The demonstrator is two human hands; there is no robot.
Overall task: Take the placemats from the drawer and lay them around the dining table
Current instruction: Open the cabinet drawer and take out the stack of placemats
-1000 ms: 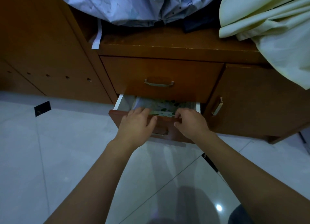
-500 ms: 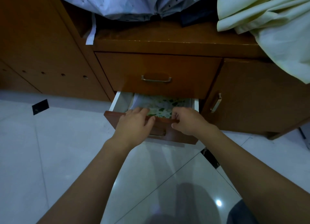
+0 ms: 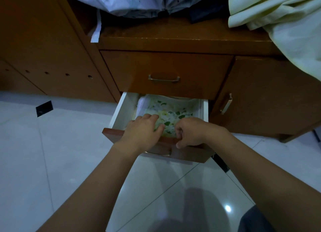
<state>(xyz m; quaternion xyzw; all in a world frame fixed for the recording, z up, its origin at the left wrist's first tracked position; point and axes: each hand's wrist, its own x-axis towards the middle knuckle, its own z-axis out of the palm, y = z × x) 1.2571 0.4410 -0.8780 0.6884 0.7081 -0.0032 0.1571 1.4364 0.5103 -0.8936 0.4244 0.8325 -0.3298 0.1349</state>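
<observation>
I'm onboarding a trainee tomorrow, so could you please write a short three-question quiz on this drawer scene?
1. True or false: the upper drawer is pulled out.
2. Which drawer holds the leaf-patterned placemats? A) the lower drawer B) the upper drawer C) neither
3. Fill in: the right hand curls over the lower drawer's front ____, while the left hand reaches in over the placemats.

Key:
1. False; it is shut, and only the lower one is open.
2. A
3. edge
</observation>
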